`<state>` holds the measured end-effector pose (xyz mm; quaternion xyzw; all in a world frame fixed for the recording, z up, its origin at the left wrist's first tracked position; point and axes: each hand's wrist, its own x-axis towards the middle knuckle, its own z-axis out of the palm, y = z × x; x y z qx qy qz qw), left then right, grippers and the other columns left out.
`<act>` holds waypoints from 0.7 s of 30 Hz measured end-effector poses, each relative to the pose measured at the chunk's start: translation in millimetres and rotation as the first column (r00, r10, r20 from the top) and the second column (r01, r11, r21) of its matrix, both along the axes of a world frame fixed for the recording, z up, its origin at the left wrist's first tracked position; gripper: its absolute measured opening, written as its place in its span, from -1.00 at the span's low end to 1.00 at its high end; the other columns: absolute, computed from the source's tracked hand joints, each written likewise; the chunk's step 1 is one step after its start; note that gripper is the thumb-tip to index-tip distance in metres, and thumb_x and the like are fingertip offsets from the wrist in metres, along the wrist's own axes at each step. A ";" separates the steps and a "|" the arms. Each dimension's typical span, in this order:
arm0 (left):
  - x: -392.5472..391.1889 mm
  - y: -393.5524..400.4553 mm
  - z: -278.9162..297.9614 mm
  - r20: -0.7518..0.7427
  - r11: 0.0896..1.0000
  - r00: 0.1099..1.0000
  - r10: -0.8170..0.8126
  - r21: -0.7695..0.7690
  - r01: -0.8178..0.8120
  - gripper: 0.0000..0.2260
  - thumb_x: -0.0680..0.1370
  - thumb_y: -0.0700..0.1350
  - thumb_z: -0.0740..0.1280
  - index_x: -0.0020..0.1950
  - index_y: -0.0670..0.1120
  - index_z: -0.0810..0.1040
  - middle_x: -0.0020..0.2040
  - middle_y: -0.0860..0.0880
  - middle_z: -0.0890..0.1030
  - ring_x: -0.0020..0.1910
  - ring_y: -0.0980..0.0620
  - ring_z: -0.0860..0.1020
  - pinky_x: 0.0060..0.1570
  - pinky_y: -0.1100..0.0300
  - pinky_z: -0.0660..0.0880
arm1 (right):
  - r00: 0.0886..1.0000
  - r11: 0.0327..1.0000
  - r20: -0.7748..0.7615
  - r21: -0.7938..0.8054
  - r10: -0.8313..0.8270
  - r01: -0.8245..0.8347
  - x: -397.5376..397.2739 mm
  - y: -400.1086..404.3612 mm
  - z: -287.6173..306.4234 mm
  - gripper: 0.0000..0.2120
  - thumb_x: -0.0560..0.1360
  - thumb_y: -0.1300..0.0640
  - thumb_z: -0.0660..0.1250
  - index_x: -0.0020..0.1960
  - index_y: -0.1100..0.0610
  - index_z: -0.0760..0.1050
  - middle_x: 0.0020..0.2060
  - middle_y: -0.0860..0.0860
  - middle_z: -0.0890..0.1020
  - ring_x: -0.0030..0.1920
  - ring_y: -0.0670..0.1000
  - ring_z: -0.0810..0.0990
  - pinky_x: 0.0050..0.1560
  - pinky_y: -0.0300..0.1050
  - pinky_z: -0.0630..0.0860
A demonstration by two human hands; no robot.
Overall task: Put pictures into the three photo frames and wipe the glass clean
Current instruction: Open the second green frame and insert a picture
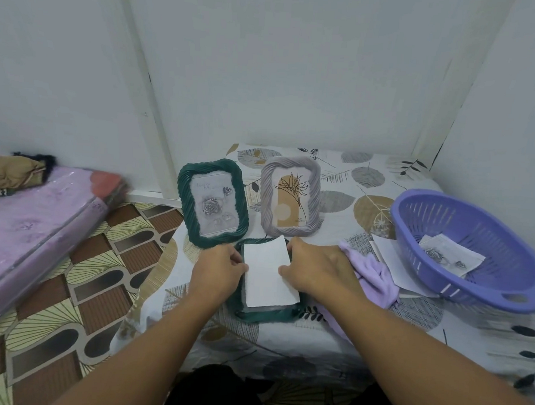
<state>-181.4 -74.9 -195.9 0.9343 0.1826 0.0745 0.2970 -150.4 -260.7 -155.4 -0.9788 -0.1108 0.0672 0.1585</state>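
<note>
Head view looks down on a low table [330,334] draped in a white cloth printed with grey and tan leaves, set into a corner of pale walls; patterned brown flooring [99,273] lies to its left, with a pink plastic-wrapped mattress [33,219] beyond. The table's near edge falls away just below the forearms, and bare cloth stays open along the back.

A dark green rope-edged photo frame [265,311] lies flat near the front edge, long axis running away from the person, with a white rectangular sheet [266,272] on its back. The left hand [216,269] pinches the sheet's left edge with curled fingers; the right hand [314,267] grips its right edge likewise.

Behind stand a second dark green frame holding a rose picture [213,202] and a grey twisted frame holding a tan flower print [290,197], both upright in portrait. A lilac cloth [376,278] lies just beside the right hand, and a purple slotted plastic basket [464,239] holding a rose print sits tilted at the right.
</note>
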 end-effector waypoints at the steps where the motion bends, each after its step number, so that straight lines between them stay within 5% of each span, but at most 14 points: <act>1: -0.4 0.3 -0.2 0.003 1.000 1.000 0.000 -0.001 0.000 -0.91 0.51 0.00 0.49 -0.05 0.01 0.69 -0.14 0.07 0.67 -0.17 0.10 0.59 -0.14 0.16 0.53 | 1.000 1.000 -0.002 0.015 0.002 -0.002 0.2 -0.1 -1.1 -0.83 0.56 0.00 0.29 0.08 0.03 0.37 -0.24 -0.09 0.46 -0.08 0.10 0.46 -0.04 -0.01 0.23; 6: -0.7 -1.3 0.2 0.031 0.999 0.999 -0.020 0.025 0.020 -0.84 0.54 -0.01 0.47 0.07 -0.02 0.72 -0.03 0.03 0.70 -0.14 0.08 0.57 -0.12 0.21 0.46 | 1.000 1.000 -0.009 -0.004 0.016 -0.016 0.1 -0.6 -3.5 -0.76 0.55 -0.04 0.30 0.17 0.03 0.41 -0.17 -0.08 0.54 -0.10 0.07 0.44 -0.03 -0.03 0.27; 11: -0.2 -2.8 -3.1 0.022 0.999 0.999 -0.044 -0.014 0.045 -0.79 0.54 0.00 0.45 0.10 -0.06 0.71 -0.10 0.01 0.69 -0.11 0.01 0.59 -0.04 0.13 0.54 | 0.998 0.996 0.052 -0.079 0.035 -0.031 0.7 -1.7 -4.3 -0.75 0.56 -0.07 0.29 0.17 0.02 0.46 -0.29 -0.11 0.41 -0.14 0.06 0.41 -0.05 -0.10 0.24; 21: -0.4 -0.6 -7.5 0.032 0.980 0.999 -0.033 -0.195 0.038 -0.70 0.51 -0.05 0.50 0.22 -0.06 0.68 -0.15 -0.01 0.66 -0.09 -0.04 0.62 0.03 0.07 0.55 | 0.998 0.991 -0.032 0.121 -0.057 0.061 13.0 -1.3 -20.7 -0.66 0.51 -0.06 0.39 0.21 0.02 0.43 -0.02 -0.06 0.63 0.06 0.06 0.54 0.19 0.03 0.39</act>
